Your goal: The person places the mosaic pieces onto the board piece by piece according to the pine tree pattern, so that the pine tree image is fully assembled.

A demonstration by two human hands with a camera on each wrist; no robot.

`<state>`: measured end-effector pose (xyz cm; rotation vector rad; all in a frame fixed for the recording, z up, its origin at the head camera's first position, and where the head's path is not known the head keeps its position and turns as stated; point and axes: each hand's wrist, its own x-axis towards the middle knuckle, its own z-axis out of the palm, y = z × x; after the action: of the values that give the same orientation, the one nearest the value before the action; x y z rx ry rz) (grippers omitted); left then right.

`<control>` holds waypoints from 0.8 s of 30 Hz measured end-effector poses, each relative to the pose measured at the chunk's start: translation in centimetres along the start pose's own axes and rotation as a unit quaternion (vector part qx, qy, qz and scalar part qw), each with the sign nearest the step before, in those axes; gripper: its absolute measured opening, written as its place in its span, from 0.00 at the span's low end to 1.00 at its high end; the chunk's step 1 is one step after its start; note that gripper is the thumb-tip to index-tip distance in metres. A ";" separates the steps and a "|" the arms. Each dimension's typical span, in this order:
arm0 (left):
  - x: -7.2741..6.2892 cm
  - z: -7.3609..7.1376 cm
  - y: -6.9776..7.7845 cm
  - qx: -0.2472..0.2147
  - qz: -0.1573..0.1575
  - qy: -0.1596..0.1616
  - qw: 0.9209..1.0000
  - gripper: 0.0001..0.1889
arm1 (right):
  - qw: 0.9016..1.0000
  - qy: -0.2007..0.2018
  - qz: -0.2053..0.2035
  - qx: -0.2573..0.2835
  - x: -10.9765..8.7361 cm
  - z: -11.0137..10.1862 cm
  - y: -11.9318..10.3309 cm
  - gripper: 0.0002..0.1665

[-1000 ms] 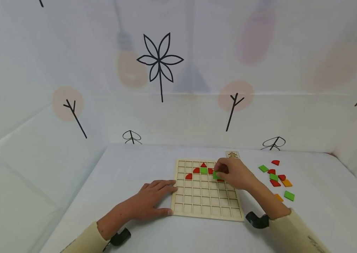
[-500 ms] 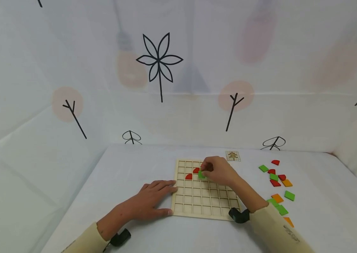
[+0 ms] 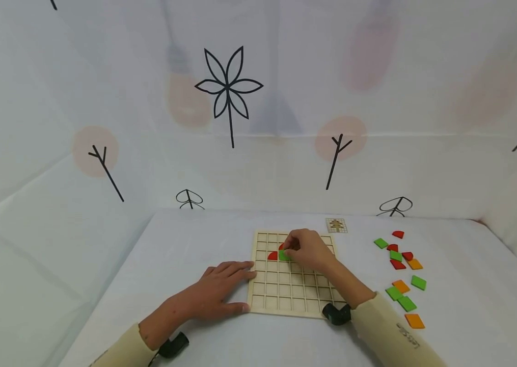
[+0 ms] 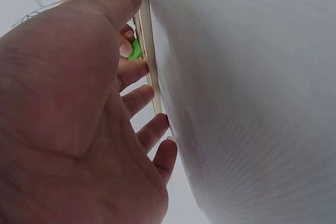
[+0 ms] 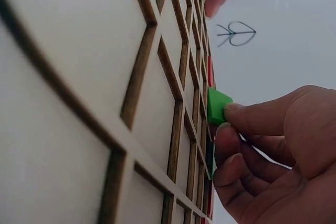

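My right hand [image 3: 308,251] pinches a green square tile [image 5: 218,106] between thumb and fingers, over the upper part of the wooden grid board [image 3: 286,300]. In the head view that tile lies just right of a red quarter-round piece [image 3: 273,256] set in the grid. Another red piece shows partly above it; the hand covers the rest of that area. Along the board's left edge rests my left hand [image 3: 219,289], fingers spread and fairly straight. In the left wrist view its fingertips [image 4: 140,98] touch the side of the board.
Several loose red, green and orange pieces [image 3: 407,304] lie right of the board. A small pattern card [image 3: 336,225] with a tree-like picture lies behind the board. A white patterned cloth [image 3: 276,173] hangs at the table's back.
My right hand has moved left across the board with the green tile, from the right side to beside the left red piece. The left hand has stayed in place.
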<state>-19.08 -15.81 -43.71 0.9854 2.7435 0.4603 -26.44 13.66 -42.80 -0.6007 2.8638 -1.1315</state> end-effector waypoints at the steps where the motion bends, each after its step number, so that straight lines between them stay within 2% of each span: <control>1: 0.0 0.0 0.0 0.000 0.000 0.000 1.000 0.38 | 1.000 0.001 0.003 -0.001 0.0 0.1 0.0 0.04; 9: -0.1 0.0 0.0 -0.004 0.005 0.002 1.000 0.38 | 1.000 0.003 0.009 -0.009 -0.2 0.4 0.0 0.05; 24: -0.1 -0.1 0.2 -0.003 -0.001 -0.001 1.000 0.39 | 0.999 0.007 -0.019 -0.034 -0.6 0.2 -0.2 0.01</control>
<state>-18.97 -15.78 -43.54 0.9812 2.7402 0.4659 -25.77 13.62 -42.97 -0.6543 2.9244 -1.0511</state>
